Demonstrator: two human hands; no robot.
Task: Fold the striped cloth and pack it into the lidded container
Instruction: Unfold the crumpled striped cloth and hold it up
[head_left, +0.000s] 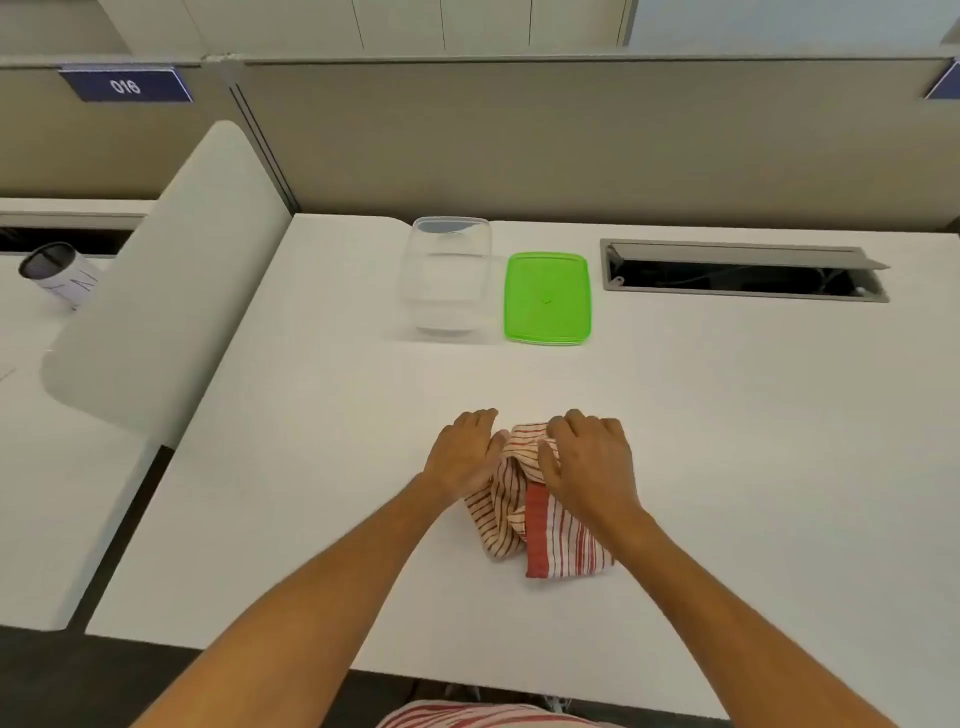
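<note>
Striped cloth (540, 519) lies bunched under left hand (464, 457) and right hand (592, 467), both gripping its far edge.

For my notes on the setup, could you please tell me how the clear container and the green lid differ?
The clear container is see-through, deep and open-topped; the green lid is opaque, bright and flat. The clear container sits left of the green lid. Both are rounded rectangles resting on the white desk, untouched.
</note>
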